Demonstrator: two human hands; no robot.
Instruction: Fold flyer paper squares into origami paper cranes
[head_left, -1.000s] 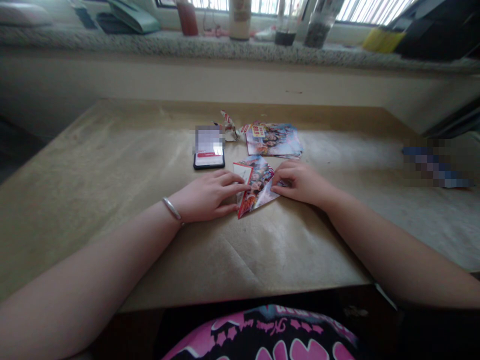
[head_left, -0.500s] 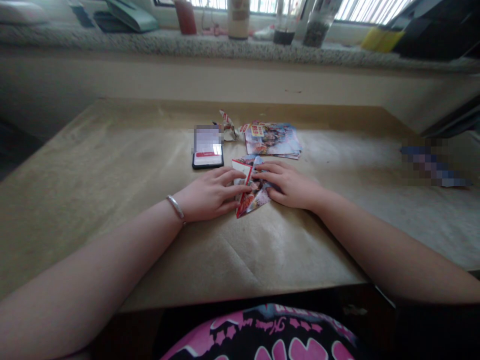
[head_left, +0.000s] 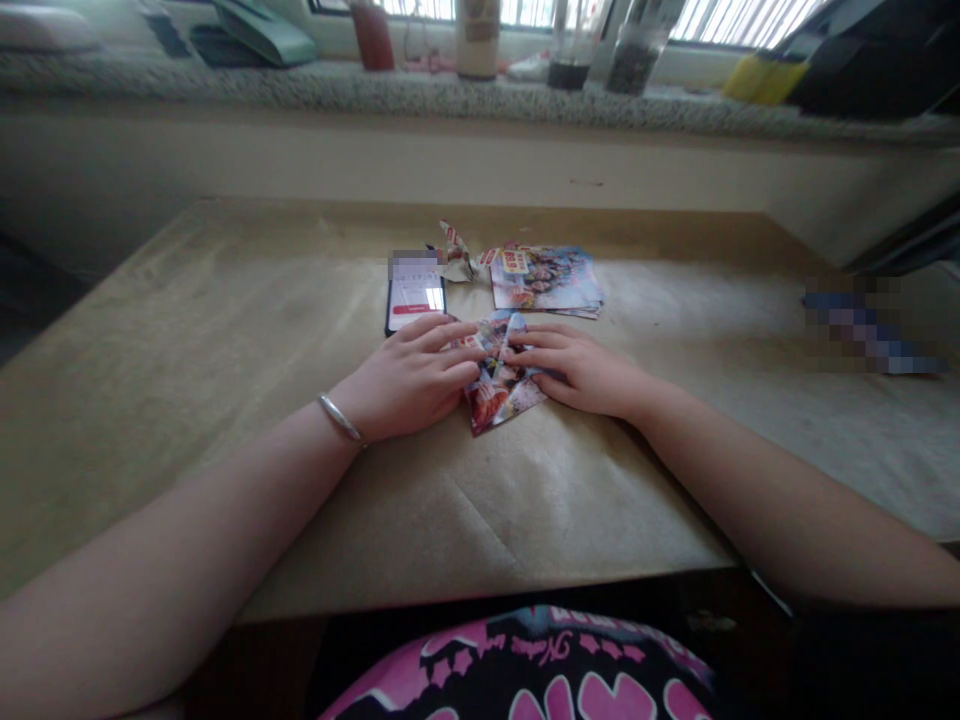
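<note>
A folded piece of colourful printed paper (head_left: pixel 496 392) lies on the brown paper-covered table (head_left: pixel 225 330), its point toward me. My left hand (head_left: pixel 409 380), with a silver bangle at the wrist, lies flat on the paper's left side, fingers stretched out. My right hand (head_left: pixel 581 368) presses flat on its right side, fingertips meeting the left hand's near the middle fold. Neither hand grips anything.
A phone (head_left: pixel 415 295) with a lit screen lies just beyond my left hand. A stack of printed sheets (head_left: pixel 546 278) and a small folded paper figure (head_left: pixel 457 255) sit behind it. Bottles and jars stand on the stone window ledge (head_left: pixel 420 95). A blurred object (head_left: pixel 874 325) lies at the right.
My right hand has slid left over the paper, folding its right flap toward the middle. My left hand has moved up and forward over the left side.
</note>
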